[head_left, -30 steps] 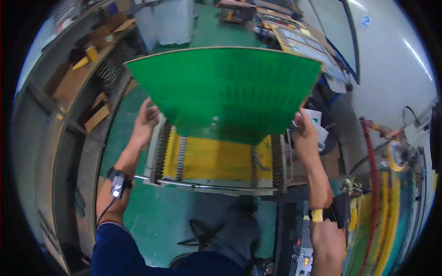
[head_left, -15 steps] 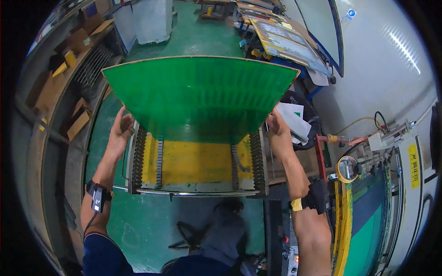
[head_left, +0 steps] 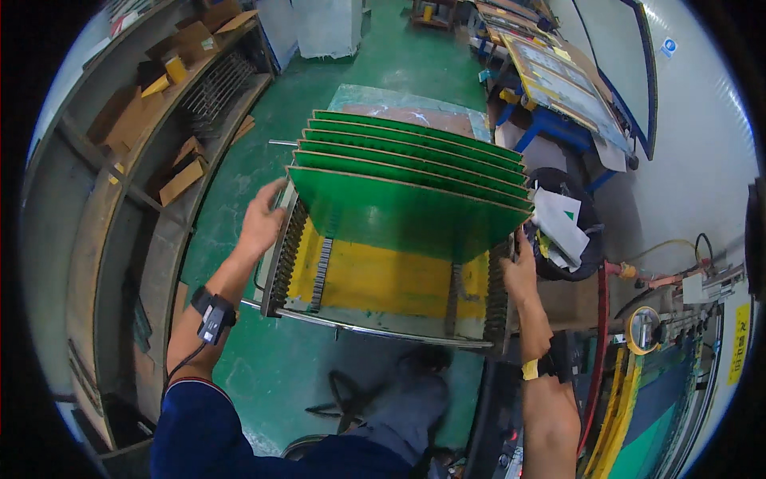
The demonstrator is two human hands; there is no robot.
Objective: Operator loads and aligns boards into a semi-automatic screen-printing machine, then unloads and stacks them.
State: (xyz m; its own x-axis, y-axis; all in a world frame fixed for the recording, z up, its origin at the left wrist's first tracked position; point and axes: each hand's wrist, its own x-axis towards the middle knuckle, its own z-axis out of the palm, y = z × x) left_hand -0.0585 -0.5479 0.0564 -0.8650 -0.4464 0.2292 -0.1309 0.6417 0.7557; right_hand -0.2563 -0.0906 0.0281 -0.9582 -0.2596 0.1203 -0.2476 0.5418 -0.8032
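Observation:
Several thin green panels (head_left: 391, 214) with brown edges stand upright in a row in a slotted rack (head_left: 375, 334). The nearest panel is set in front of the others, its lower part between the toothed side rails. Beside its left edge is my left hand (head_left: 262, 219), fingers apart near the rail's top. My right hand (head_left: 520, 270) is by the panel's right edge, a finger stretched up along it and the thumb apart. Whether either hand still touches the panel is hard to tell.
A grey shelf unit (head_left: 203, 144) with cardboard pieces runs along the left. To the right stand a black bin (head_left: 586, 255) with papers and a red-armed machine (head_left: 606, 319). A blue table (head_left: 542, 120) with framed screens is at the far right. A stool base (head_left: 343, 403) is below.
The front panel has come down into the rack, bringing the panels behind it into view. My hands have loosened at its side edges. The whole view has shifted.

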